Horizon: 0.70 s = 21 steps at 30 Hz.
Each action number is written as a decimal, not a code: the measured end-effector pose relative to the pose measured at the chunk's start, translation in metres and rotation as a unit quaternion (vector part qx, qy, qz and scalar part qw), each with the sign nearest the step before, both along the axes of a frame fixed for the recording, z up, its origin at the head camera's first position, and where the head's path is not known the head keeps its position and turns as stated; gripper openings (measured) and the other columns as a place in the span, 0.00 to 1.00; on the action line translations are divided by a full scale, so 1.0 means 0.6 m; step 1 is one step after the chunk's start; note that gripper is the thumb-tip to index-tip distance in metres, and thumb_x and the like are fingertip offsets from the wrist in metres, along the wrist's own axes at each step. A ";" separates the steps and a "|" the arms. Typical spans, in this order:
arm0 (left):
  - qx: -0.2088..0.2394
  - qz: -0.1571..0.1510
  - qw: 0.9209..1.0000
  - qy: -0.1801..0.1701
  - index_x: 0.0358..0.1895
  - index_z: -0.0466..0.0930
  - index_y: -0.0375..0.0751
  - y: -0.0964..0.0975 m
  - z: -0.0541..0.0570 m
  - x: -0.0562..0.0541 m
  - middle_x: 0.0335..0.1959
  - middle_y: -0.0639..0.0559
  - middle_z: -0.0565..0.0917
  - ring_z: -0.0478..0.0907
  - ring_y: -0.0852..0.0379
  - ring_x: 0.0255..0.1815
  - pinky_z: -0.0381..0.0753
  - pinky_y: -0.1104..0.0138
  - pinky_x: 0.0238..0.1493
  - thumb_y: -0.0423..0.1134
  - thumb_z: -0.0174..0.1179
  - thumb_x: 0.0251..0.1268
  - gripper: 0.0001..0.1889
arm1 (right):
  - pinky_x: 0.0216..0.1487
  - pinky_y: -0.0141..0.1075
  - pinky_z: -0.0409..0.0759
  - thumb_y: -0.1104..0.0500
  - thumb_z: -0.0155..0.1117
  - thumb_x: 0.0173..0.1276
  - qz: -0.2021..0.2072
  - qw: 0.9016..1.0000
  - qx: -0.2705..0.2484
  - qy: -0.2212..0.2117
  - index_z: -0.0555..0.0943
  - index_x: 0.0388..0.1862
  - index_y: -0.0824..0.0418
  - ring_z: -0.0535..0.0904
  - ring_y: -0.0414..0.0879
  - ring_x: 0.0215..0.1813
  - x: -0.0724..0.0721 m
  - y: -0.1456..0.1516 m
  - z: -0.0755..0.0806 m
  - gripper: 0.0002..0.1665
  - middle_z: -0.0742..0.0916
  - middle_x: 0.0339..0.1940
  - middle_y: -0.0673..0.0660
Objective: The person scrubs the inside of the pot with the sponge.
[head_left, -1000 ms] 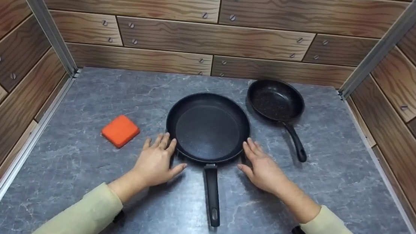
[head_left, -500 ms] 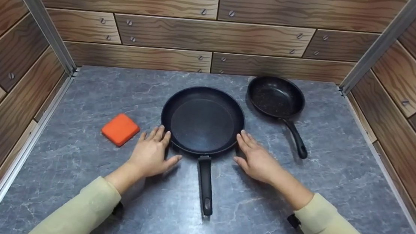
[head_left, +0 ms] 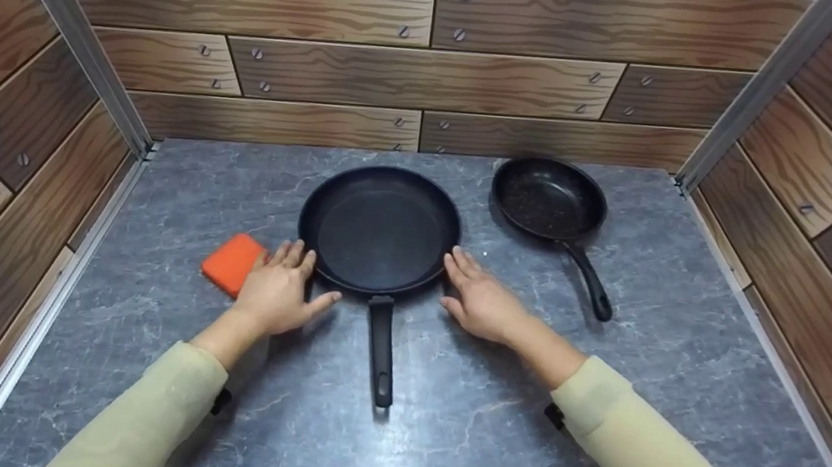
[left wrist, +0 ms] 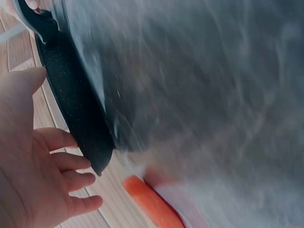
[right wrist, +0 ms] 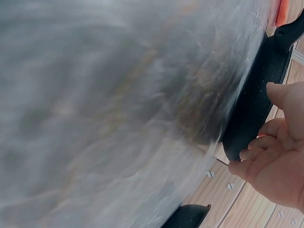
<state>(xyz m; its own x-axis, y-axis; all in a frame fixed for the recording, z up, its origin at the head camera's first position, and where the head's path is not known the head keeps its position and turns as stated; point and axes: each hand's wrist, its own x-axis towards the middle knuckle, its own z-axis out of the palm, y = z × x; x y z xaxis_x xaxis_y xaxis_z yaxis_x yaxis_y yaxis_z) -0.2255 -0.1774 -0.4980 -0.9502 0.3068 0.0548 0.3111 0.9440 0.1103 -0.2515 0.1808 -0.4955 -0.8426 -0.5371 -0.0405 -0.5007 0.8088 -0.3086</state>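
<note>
A large black frying pan [head_left: 384,231] stands on the grey marbled table, its handle [head_left: 381,351] pointing toward me. My left hand [head_left: 271,292] lies at the pan's lower left side, fingers extended with the tips at the rim. At the lower right side, my right hand [head_left: 482,296] likewise has straight fingers against the pan's edge. In both wrist views the fingertips meet the outer wall of the pan [left wrist: 76,95]. An orange square block [head_left: 231,262], like a sponge, sits just left of my left hand, which partly covers it in the head view.
A smaller black frying pan [head_left: 548,198] stands at the back right, its handle [head_left: 591,283] angled toward the front right. Wood-patterned walls [head_left: 325,71] enclose the table at the back and both sides, with metal posts [head_left: 75,38] in the corners.
The large pan has slid left and slightly away from me, both hands travelling with it. My left hand now overlaps the orange block in the head view. The smaller pan has stayed put.
</note>
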 end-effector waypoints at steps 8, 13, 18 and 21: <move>-0.016 0.005 1.000 -0.016 0.80 0.65 0.30 -0.031 0.004 -0.023 0.80 0.28 0.62 0.59 0.30 0.81 0.57 0.35 0.77 0.75 0.50 0.73 0.52 | 0.82 0.57 0.54 0.49 0.58 0.83 0.011 1.000 0.014 0.005 0.54 0.85 0.72 0.52 0.67 0.85 -0.028 -0.036 0.004 0.45 0.56 0.86 0.71; -0.015 0.007 0.999 -0.031 0.80 0.65 0.30 -0.051 0.009 -0.040 0.81 0.28 0.61 0.57 0.29 0.82 0.56 0.35 0.78 0.76 0.49 0.73 0.52 | 0.82 0.57 0.53 0.48 0.56 0.84 0.009 1.000 0.027 -0.010 0.52 0.86 0.70 0.51 0.66 0.86 -0.041 -0.056 0.010 0.45 0.54 0.87 0.70; -0.016 0.009 0.999 -0.040 0.80 0.65 0.31 -0.070 0.012 -0.054 0.81 0.28 0.61 0.57 0.29 0.82 0.56 0.35 0.77 0.76 0.48 0.73 0.52 | 0.83 0.56 0.52 0.48 0.56 0.84 0.013 0.999 0.036 -0.017 0.50 0.87 0.69 0.50 0.66 0.86 -0.054 -0.075 0.011 0.46 0.52 0.87 0.69; -0.021 0.010 0.999 -0.046 0.81 0.65 0.32 -0.082 0.015 -0.059 0.81 0.29 0.61 0.56 0.28 0.82 0.56 0.34 0.77 0.76 0.47 0.73 0.52 | 0.83 0.55 0.52 0.48 0.56 0.85 0.010 0.999 0.041 -0.025 0.49 0.87 0.68 0.49 0.65 0.86 -0.062 -0.087 0.012 0.46 0.51 0.87 0.68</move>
